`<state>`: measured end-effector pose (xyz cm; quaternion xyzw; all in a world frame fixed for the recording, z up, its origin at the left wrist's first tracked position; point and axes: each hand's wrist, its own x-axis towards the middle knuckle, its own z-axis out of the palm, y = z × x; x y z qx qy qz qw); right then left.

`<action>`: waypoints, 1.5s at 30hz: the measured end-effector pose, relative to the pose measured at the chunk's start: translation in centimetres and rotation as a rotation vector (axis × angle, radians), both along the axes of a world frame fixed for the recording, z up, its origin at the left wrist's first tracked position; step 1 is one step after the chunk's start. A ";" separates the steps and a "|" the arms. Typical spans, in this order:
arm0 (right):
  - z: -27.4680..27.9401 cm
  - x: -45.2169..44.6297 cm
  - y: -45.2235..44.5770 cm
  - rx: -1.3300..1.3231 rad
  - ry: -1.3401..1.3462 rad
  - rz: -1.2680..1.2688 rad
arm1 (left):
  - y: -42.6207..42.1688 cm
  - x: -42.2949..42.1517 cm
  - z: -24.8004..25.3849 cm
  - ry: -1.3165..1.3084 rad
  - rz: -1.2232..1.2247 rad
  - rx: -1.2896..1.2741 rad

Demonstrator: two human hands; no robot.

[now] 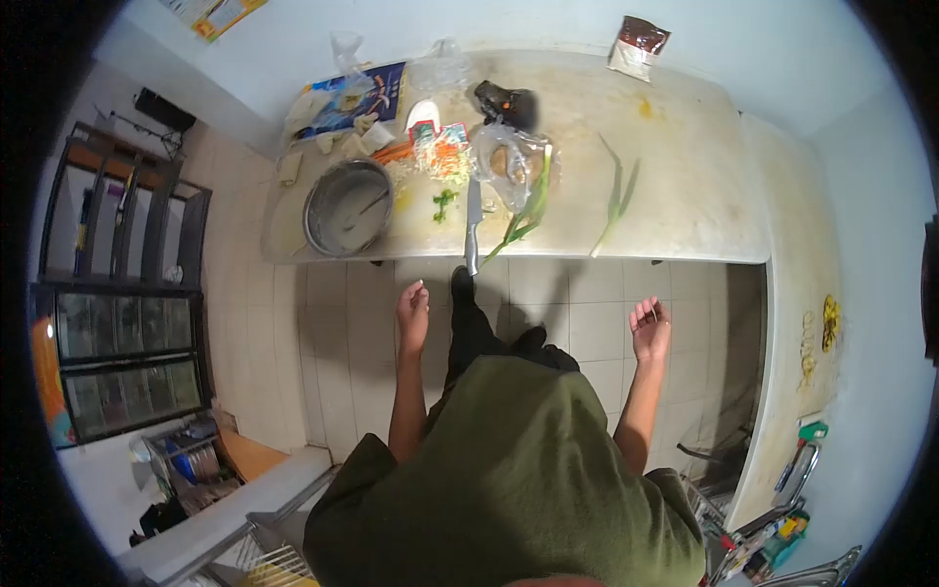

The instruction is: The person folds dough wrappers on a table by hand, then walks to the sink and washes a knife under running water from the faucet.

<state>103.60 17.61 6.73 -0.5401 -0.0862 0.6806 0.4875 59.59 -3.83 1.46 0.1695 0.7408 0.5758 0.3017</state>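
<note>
My left hand (414, 305) hangs in the air in front of the counter, its fingers loosely bent and nothing visible in it. Off to the right, my right hand (650, 331) is also away from the counter, palm up with fingers slightly curled and apart. Between them, a kitchen knife (473, 220) lies on the counter (685, 186), its handle reaching past the front edge. Spring onions (529, 220) lie beside the knife, and another spring onion (618, 201) lies farther right. A metal bowl (313, 223) holding pale liquid and a utensil stands nearest my left hand.
Shredded vegetables (442, 161), green leaves (444, 203) and a clear plastic bag (509, 161) with roundish brown items are around the knife. A black bag (504, 103) and blue printed sheet (362, 98) lie behind. A brown-and-white packet (639, 49) stands against the wall.
</note>
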 end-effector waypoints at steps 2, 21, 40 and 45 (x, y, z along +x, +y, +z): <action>0.2 -1.7 0.9 0.031 0.027 0.080 | 0.2 0.0 0.7 0.007 0.031 -0.004; -2.5 -4.5 -5.6 -0.079 0.106 -0.225 | 9.8 -3.3 -0.1 -0.069 -0.305 -0.073; 0.9 -23.0 -1.2 0.010 0.081 -0.303 | 22.0 -19.1 0.6 -0.171 -0.608 -0.104; 1.6 -23.6 -6.7 -0.026 0.030 -0.459 | 24.4 -20.3 -0.5 -0.168 -0.777 -0.188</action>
